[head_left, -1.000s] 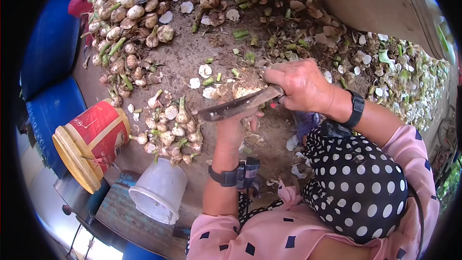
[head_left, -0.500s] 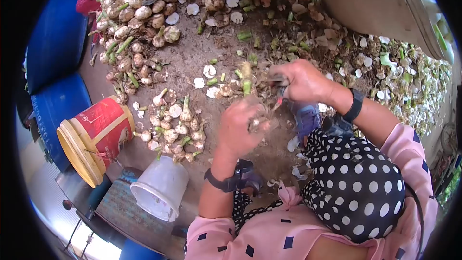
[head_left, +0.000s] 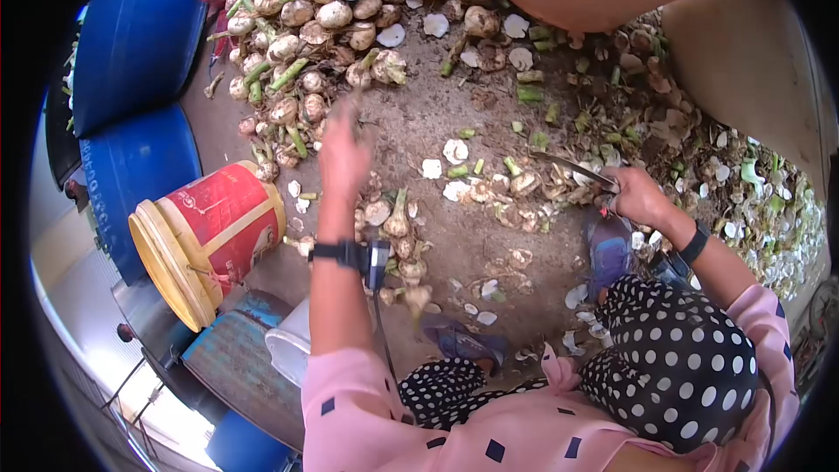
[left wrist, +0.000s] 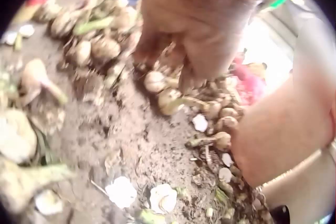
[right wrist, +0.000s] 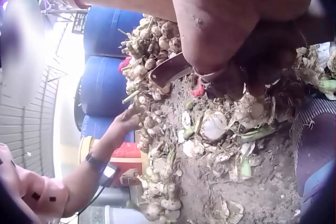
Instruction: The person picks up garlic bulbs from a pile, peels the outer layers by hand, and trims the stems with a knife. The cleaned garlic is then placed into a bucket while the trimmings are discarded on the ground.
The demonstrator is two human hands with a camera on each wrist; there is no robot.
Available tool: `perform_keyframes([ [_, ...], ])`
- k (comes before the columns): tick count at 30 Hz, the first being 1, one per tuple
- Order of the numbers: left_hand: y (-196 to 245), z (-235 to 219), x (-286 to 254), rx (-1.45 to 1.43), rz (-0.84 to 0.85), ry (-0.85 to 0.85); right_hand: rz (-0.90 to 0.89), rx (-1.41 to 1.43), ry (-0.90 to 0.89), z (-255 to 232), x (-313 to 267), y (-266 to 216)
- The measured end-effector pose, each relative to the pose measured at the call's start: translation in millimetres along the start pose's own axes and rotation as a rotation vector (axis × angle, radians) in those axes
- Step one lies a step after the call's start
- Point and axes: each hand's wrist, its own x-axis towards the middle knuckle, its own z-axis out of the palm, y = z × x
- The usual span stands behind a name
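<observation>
Head view: a person's left hand (head_left: 345, 153), blurred, reaches to the edge of heaped garlic bulbs (head_left: 350, 13), fingers loosely extended and parted; whether the fingertips touch a bulb cannot be told. The right hand (head_left: 642, 197) grips a knife (head_left: 572, 168) by its handle, fingers curled round it, blade above scattered trimmings (head_left: 516, 197). Beside the left forearm lie more bulbs (head_left: 398, 223), near 1 red-and-yellow bucket (head_left: 218, 227).

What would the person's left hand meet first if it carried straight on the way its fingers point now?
Most likely a soil-stained bulb at the near edge of the large heap, just beyond the fingertips of the left hand. Blur leaves height and depth unclear.
</observation>
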Motion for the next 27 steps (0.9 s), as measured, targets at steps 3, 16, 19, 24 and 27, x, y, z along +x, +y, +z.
perform_keyframes([
  [3,-26.0,34.1,71.7,0.008,-0.014,0.133,0.076,0.018,-0.009,-6.4,1.9,-5.3],
  [16,123.6,34.1,-96.5,-1.562,-0.597,-0.267,-0.363,-0.181,0.216,-6.7,0.4,-63.3],
  [19,161.0,53.9,-137.3,-1.617,-0.694,-0.202,-0.508,-0.229,0.223,-5.9,-6.6,-82.8],
  [24,175.4,24.9,-152.5,-1.442,-0.421,-0.123,-0.184,-0.244,0.158,-18.3,-0.2,-35.6],
  [27,167.7,37.1,-145.3,-0.976,-0.149,-0.253,-0.136,0.248,0.074,-19.1,-27.9,-71.1],
])
